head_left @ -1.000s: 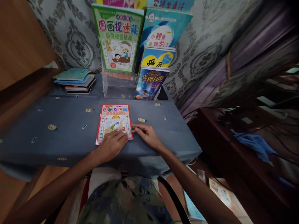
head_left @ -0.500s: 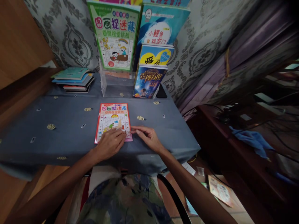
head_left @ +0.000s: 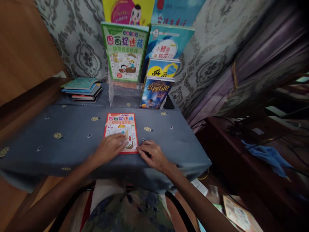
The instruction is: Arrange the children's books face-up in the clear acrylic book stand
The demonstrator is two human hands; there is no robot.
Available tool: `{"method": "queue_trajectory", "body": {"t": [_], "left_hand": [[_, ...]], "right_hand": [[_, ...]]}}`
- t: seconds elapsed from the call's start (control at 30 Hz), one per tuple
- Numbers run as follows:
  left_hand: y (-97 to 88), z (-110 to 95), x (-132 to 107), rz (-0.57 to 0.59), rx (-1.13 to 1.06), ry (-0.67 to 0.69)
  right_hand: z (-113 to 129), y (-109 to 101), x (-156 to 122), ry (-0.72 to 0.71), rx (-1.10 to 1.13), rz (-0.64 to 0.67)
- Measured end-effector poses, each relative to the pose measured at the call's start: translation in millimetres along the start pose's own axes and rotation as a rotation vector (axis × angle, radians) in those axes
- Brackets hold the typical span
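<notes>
A red-edged book [head_left: 124, 125] lies on the bench [head_left: 72, 154] with its cover up, near the edge at 6 o'clock. The left hand [head_left: 112, 146] comes in from 7 o'clock, its fingers stretched out flat, close side by side and clamped on nothing, covering part of the picture on the cover. Whether they press on it or float just above cannot be told. The right hand [head_left: 153, 154] is at the book's 4 o'clock corner with fingers bent and fingertips right by that corner; whether thumb and finger pinch it cannot be told.

From the red-edged book, a clear stand [head_left: 125, 96] is at 12 o'clock, with a green book [head_left: 125, 53] upright above its lower part. Between 1 and 2 o'clock a small dark blue book [head_left: 155, 96] leans in front of other books. A stack of books [head_left: 80, 90] lies between 10 and 11 o'clock. Beyond the bench, a blue cloth [head_left: 265, 156] hangs at about 3 o'clock, and an orange-edged book [head_left: 238, 212] lies low down at 4 o'clock.
</notes>
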State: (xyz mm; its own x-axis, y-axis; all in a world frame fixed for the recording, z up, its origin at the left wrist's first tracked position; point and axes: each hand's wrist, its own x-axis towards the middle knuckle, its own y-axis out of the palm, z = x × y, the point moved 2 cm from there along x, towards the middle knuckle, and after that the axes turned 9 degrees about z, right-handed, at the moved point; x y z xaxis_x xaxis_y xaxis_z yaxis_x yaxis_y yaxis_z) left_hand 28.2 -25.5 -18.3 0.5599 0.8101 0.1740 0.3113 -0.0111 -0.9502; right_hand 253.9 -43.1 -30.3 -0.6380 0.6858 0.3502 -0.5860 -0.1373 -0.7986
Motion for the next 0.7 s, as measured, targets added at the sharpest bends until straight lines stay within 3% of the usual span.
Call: {"method": "queue_trajectory", "body": {"t": [0.1,0.2,0.33,0.4,0.57,0.63,0.7], "left_hand": [[-14.5,41.6,17.0,0.003,0.089,-0.31],[-17.9,74.1,33.2,0.025,0.03,-0.468],[-15.8,98.6,48.8,-0.124,-0.474,-0.578],[-15.6,104.3,53.8,-0.136,-0.737,-0.638],[-28.0,98.2,61.7,0.004,-0.939,-0.596],[-40.3,89.0,64.4,0.044,-1.042,-0.502],[-59.7,74.7,66.8,0.069,-1.169,-0.322]], "right_hand": [[3.2,-0.1,-3.6,-0.022,-0.02,0.001],[5.5,-0.5,-5.8,-0.047,-0.034,-0.002],[5.6,-1.2,-5.2,-0.071,-0.049,-0.013],[5.1,-1.2,-5.0,-0.085,-0.045,-0.024],[6.3,0.4,-7.4,-0.1,-0.011,-0.059],[6.9,-0.3,-5.3,-0.085,0.003,-0.039],[4.4,-4.3,2.7,-0.031,0.031,-0.003]]}}
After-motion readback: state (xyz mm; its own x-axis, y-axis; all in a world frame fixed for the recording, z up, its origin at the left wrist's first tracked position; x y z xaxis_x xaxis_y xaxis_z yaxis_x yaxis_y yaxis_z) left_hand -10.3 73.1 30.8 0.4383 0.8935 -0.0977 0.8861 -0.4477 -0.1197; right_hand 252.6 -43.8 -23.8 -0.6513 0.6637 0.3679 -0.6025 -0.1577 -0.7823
